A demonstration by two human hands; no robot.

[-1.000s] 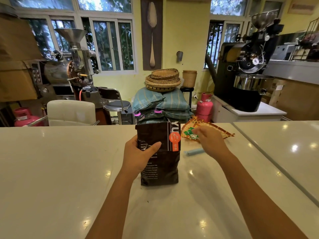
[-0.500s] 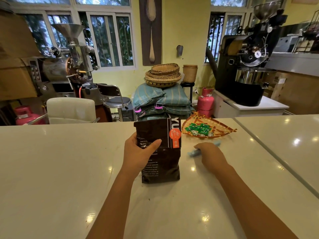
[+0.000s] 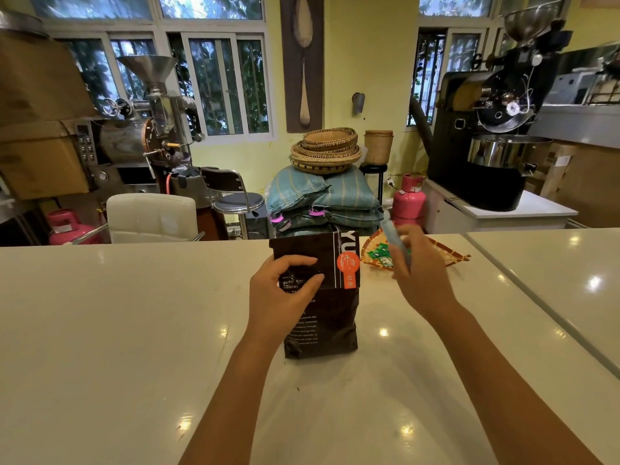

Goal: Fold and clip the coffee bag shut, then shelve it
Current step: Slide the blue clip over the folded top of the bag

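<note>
- White counter: glossy surface spanning the foreground; supports all task items.
- Coffee bag: dark brown, standing upright on the counter at centre, top section folded down toward the viewer, orange label at its right edge.
- Left hand: closed around the bag's left side, thumb and fingers pressing the folded flap against the bag front.
- Right hand: raised just right of the bag, fingers closed around the clip.
- Woven tray: on the counter behind the right hand; holds green packets.
- Clip: light blue, slender, blurred, tilted upward from the right hand, near the bag's top right corner.
</note>
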